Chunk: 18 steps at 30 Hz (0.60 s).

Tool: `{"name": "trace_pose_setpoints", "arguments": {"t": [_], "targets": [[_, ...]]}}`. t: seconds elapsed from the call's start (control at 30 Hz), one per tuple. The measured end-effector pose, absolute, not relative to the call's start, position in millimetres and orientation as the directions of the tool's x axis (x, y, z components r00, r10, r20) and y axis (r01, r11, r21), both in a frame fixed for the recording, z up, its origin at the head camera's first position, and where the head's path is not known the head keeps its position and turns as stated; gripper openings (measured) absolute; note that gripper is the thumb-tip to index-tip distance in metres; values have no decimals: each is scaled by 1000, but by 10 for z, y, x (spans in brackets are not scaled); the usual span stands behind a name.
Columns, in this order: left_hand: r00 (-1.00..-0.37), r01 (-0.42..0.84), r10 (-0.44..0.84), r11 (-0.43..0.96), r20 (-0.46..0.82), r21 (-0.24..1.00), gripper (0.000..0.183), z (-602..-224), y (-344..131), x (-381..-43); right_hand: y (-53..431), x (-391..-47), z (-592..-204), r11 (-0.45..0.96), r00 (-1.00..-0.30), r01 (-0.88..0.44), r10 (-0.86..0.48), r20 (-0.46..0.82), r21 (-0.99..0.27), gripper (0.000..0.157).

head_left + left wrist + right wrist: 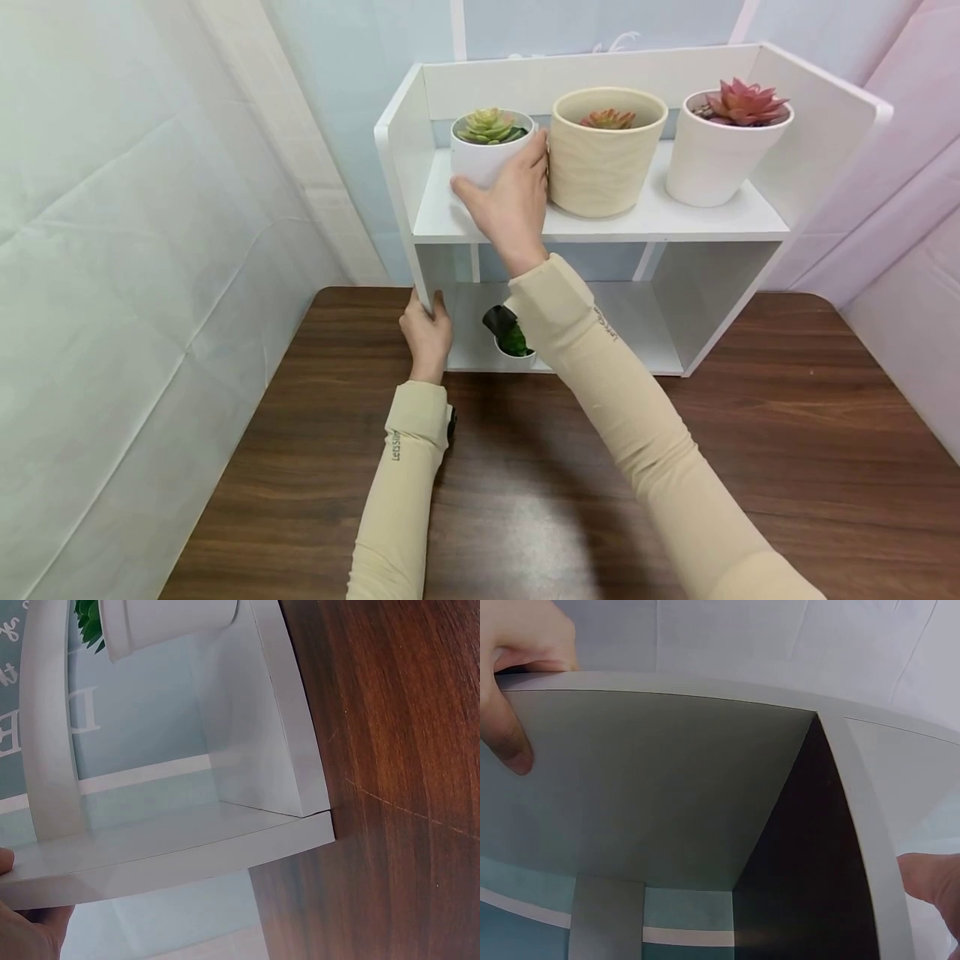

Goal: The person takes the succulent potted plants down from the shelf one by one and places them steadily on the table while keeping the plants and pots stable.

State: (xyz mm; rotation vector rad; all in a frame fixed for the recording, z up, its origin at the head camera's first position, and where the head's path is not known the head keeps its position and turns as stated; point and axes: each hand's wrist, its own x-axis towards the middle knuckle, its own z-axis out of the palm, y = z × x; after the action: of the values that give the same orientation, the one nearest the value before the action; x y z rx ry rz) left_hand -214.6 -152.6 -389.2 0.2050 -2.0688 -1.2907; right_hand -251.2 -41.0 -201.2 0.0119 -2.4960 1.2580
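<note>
My right hand (513,200) holds a small white flowerpot (474,160) with a light green succulent (489,125), thumb on its left and fingers on its right. The pot is at the left end of the upper board of a white two-tier shelf (675,236). Lower down, my left hand (427,337) grips the front edge of the shelf's left side panel (165,870), its fingers on both faces. In the right wrist view only the thumb (930,877) of the right hand shows, and the flowerpot is out of sight there.
Beside the right hand stands a cream pot (603,171) with an orange succulent; farther right, a white pot (701,167) with a red one. A potted green plant (516,343) on the lower board is partly hidden by my right sleeve. The shelf stands on a brown wooden table (337,467).
</note>
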Motion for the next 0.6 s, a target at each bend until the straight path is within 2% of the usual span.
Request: {"name": "trace_pose_setpoints", "arguments": {"t": [0.6], "targets": [[-748,229,-467,485,472,844,26,-3868,-1518,-2125,-458,-2517,-2014,647,-936,-108,189,297,-754,111]]}}
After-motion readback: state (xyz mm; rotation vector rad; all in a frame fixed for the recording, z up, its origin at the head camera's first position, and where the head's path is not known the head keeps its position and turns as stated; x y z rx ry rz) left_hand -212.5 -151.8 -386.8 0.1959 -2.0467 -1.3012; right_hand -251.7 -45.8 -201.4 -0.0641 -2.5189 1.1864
